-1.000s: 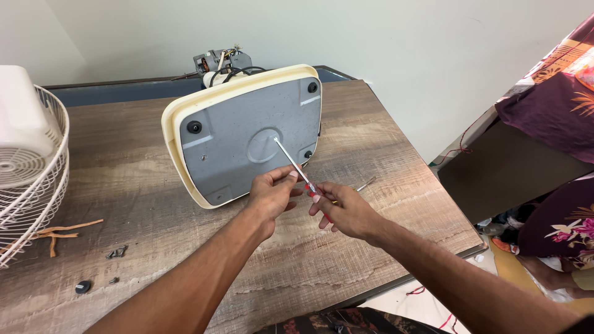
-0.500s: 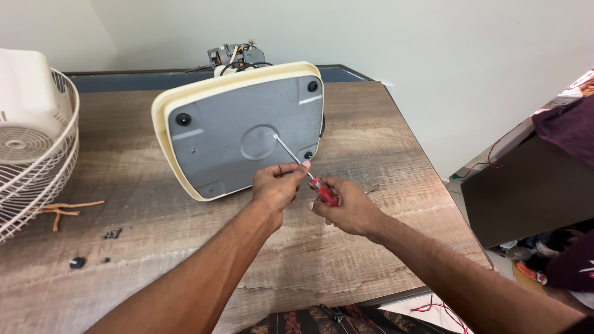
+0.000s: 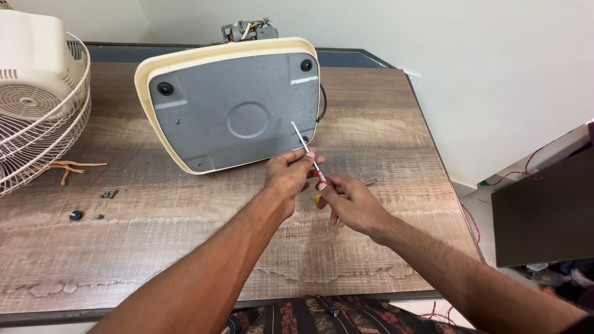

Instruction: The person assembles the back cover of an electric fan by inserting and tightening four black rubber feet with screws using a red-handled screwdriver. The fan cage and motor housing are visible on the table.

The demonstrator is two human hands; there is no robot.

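Observation:
A cream fan base [image 3: 229,105] stands tipped on its edge on the wooden table [image 3: 185,247], its grey underside with black rubber feet facing me. My right hand [image 3: 349,204] grips the red handle of a screwdriver [image 3: 306,148]. The metal shaft points up and left, its tip near the lower right part of the grey plate. My left hand [image 3: 288,173] pinches the shaft just above the handle. A motor with wires [image 3: 247,29] pokes out behind the base.
A white fan grille with its housing [image 3: 34,105] lies at the left edge. Orange strips [image 3: 68,167], small dark screws [image 3: 108,193] and a black cap [image 3: 75,215] lie on the table's left side. A dark cabinet [image 3: 544,210] and red wires stand to the right.
The view has shifted, so the base sits higher and further left. The screwdriver tip has moved from the centre circle of the grey plate toward its lower right corner. Both hands keep their hold.

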